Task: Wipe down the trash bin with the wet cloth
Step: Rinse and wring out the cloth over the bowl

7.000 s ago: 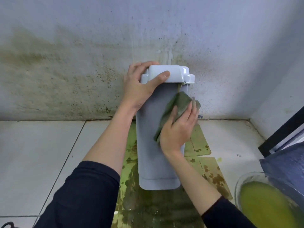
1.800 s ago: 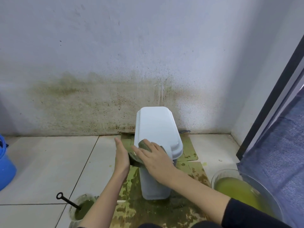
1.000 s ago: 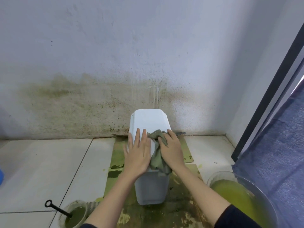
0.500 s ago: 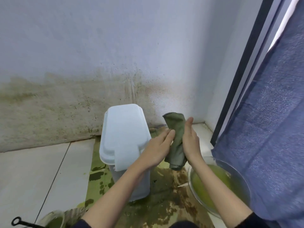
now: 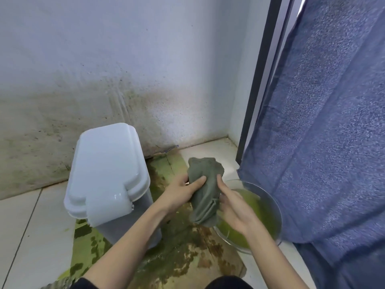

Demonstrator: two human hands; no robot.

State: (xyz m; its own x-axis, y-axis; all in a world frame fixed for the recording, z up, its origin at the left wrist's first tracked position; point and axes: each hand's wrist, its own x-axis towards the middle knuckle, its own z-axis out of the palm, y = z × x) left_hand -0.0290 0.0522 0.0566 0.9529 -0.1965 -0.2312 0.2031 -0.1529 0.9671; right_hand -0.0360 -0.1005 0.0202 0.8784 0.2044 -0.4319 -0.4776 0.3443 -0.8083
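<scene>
1. Left hand and right hand both clamp the wet cloth, centre-right of frame, above the bowl.
2. The trash bin stands centre-left, lid closed, apart from both hands.

White bin, grey-green cloth (curtain speckled blue).

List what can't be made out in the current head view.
- Trash bin: far and right sides hidden by its own body and lid.
- Cloth: middle covered by the left hand and right hand.
- Glass bowl: near part hidden by the right hand; bottom hidden by green liquid.
- Blue curtain: cut off at the right edge.
</scene>
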